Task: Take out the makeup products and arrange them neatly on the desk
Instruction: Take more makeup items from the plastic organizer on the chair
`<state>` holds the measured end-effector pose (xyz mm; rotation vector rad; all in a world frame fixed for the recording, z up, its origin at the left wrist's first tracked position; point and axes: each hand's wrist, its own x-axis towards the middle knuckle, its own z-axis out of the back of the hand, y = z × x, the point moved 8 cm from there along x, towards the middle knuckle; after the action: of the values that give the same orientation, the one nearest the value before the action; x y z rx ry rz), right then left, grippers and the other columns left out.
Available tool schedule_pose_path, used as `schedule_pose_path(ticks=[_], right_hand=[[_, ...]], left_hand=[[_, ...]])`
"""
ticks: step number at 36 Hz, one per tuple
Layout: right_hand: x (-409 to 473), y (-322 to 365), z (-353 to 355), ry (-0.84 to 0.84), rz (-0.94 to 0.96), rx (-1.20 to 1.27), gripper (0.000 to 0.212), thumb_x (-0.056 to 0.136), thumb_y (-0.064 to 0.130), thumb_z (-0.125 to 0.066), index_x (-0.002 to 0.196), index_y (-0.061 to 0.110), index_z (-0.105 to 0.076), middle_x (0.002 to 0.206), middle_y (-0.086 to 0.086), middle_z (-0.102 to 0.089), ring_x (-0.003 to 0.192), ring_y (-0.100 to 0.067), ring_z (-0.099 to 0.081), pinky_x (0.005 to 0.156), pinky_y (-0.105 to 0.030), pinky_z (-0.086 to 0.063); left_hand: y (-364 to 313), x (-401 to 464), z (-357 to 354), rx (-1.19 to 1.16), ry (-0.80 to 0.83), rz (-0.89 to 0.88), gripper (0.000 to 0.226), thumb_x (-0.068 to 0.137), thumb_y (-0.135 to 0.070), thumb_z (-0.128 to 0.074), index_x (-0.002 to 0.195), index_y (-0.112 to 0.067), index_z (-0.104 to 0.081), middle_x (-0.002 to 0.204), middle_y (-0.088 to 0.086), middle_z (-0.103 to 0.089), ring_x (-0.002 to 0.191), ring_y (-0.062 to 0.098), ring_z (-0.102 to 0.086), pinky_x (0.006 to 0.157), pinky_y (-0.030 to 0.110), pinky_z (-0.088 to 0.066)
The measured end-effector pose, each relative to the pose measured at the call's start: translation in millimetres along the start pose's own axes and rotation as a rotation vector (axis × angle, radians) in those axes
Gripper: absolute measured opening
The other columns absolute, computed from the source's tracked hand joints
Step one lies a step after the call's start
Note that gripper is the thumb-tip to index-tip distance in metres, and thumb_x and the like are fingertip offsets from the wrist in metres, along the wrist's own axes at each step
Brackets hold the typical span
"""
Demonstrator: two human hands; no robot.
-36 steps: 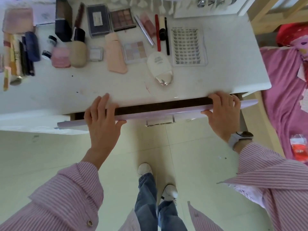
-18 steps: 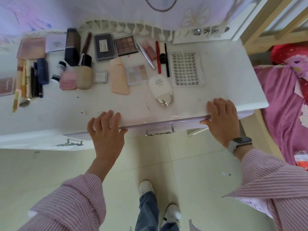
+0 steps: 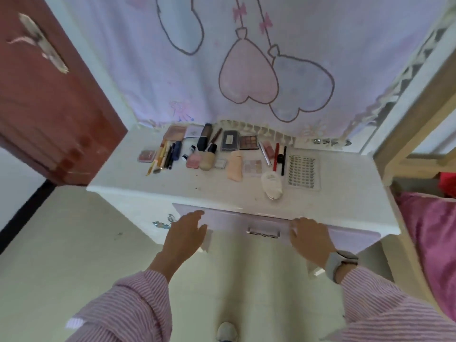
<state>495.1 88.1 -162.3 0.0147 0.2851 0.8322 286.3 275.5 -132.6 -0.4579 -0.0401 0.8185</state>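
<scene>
Makeup products lie in rows on the white desk (image 3: 345, 191): eyeshadow palettes (image 3: 248, 142), a peach tube (image 3: 235, 165), a white compact (image 3: 271, 183), a false-lash tray (image 3: 303, 172), pencils and brushes (image 3: 164, 156), a red pencil (image 3: 275, 156). The lilac drawer front (image 3: 234, 219) sits flush under the desk top. My left hand (image 3: 186, 234) lies flat with straight fingers against the drawer's left end. Flat against the drawer face, right of its metal handle (image 3: 263, 232), is my right hand (image 3: 312, 236). Neither hand holds anything.
A dark red door (image 3: 49, 107) stands open at the left. A pale curtain with heart balloons (image 3: 249, 77) hangs behind the desk. A wooden bed frame (image 3: 419, 107) and pink bedding (image 3: 434, 238) are at the right. My shoe (image 3: 227, 332) is on the pale tiled floor.
The drawer went from slightly open to fully closed under both hands. My head rose, so the desk looks farther and the curtain and door came into view.
</scene>
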Motion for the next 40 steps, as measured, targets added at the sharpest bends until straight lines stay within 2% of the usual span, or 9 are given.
schedule_pose_path(ticks=[4, 10, 14, 18, 23, 28, 31, 34, 40], right_hand=[[-36, 77, 52, 0.012, 0.310, 0.203, 0.027, 0.098, 0.023, -0.034, 0.104, 0.007, -0.056, 0.106, -0.010, -0.062, 0.100, -0.026, -0.056, 0.081, -0.030, -0.038], [-140, 207, 128, 0.007, 0.729, 0.395, 0.024, 0.096, 0.018, -0.042, 0.097, 0.006, -0.063, 0.098, -0.004, -0.067, 0.092, -0.025, -0.060, 0.080, -0.032, -0.042], [-237, 295, 136, 0.106, 0.946, 0.425, 0.025, 0.095, 0.022, -0.044, 0.097, 0.004, -0.062, 0.094, -0.007, -0.068, 0.091, -0.028, -0.061, 0.080, -0.035, -0.046], [-351, 370, 130, 0.182, 1.168, 0.411, 0.026, 0.094, 0.023, -0.045, 0.100, 0.007, -0.064, 0.101, -0.006, -0.069, 0.094, -0.024, -0.063, 0.083, -0.035, -0.048], [-532, 445, 98, 0.318, 1.479, 0.291, 0.028, 0.096, 0.028, -0.042, 0.106, 0.012, -0.063, 0.106, -0.003, -0.066, 0.096, -0.021, -0.061, 0.086, -0.035, -0.048], [-744, 480, 48, 0.448, 1.759, 0.205, 0.028, 0.096, 0.026, -0.040, 0.101, 0.009, -0.061, 0.092, -0.004, -0.063, 0.083, -0.020, -0.057, 0.072, -0.029, -0.043], [-871, 477, 16, 0.568, 1.887, 0.161, 0.027, 0.096, 0.024, -0.041, 0.104, 0.008, -0.062, 0.098, -0.004, -0.064, 0.088, -0.019, -0.057, 0.078, -0.028, -0.045], [-989, 468, -18, 0.660, 2.004, 0.123, 0.029, 0.096, 0.023, -0.041, 0.108, 0.007, -0.062, 0.107, -0.007, -0.065, 0.097, -0.022, -0.059, 0.085, -0.031, -0.045], [-1175, 439, -82, 0.835, 2.187, -0.004, 0.026, 0.094, 0.021, -0.044, 0.108, 0.012, -0.064, 0.105, -0.005, -0.067, 0.099, -0.020, -0.058, 0.083, -0.026, -0.042]], left_hand=[[11, -85, 65, -0.056, -0.234, 0.115, 0.032, 0.091, -0.023, -0.055, 0.118, -0.009, -0.061, 0.118, 0.008, -0.063, 0.110, 0.026, -0.059, 0.093, 0.036, -0.043], [33, -247, 154, -0.013, -0.456, 0.343, 0.035, 0.096, -0.025, -0.047, 0.129, -0.017, -0.051, 0.131, 0.000, -0.054, 0.118, 0.016, -0.051, 0.101, 0.032, -0.039], [59, -382, 205, 0.103, -0.633, 0.558, 0.034, 0.097, -0.028, -0.044, 0.129, -0.019, -0.052, 0.131, -0.002, -0.054, 0.120, 0.017, -0.049, 0.099, 0.030, -0.034], [78, -534, 230, 0.160, -0.830, 0.810, 0.033, 0.095, -0.028, -0.047, 0.126, -0.018, -0.056, 0.129, 0.001, -0.056, 0.122, 0.021, -0.047, 0.100, 0.035, -0.030], [81, -745, 211, 0.198, -0.963, 1.116, 0.031, 0.095, -0.029, -0.047, 0.123, -0.020, -0.057, 0.128, -0.002, -0.057, 0.119, 0.020, -0.049, 0.097, 0.034, -0.030], [48, -967, 154, 0.194, -1.067, 1.438, 0.029, 0.093, -0.026, -0.051, 0.119, -0.017, -0.061, 0.123, 0.001, -0.061, 0.115, 0.024, -0.052, 0.094, 0.037, -0.032], [10, -1094, 116, 0.206, -1.082, 1.632, 0.029, 0.095, -0.028, -0.047, 0.120, -0.020, -0.059, 0.124, -0.002, -0.059, 0.117, 0.021, -0.050, 0.095, 0.035, -0.030], [-24, -1204, 78, 0.227, -1.075, 1.798, 0.026, 0.094, -0.027, -0.044, 0.113, -0.021, -0.061, 0.118, -0.002, -0.061, 0.112, 0.022, -0.051, 0.093, 0.036, -0.033], [-85, -1353, 14, 0.215, -1.152, 2.045, 0.019, 0.093, -0.015, -0.045, 0.096, -0.014, -0.064, 0.103, -0.003, -0.062, 0.099, 0.024, -0.054, 0.080, 0.029, -0.028]])
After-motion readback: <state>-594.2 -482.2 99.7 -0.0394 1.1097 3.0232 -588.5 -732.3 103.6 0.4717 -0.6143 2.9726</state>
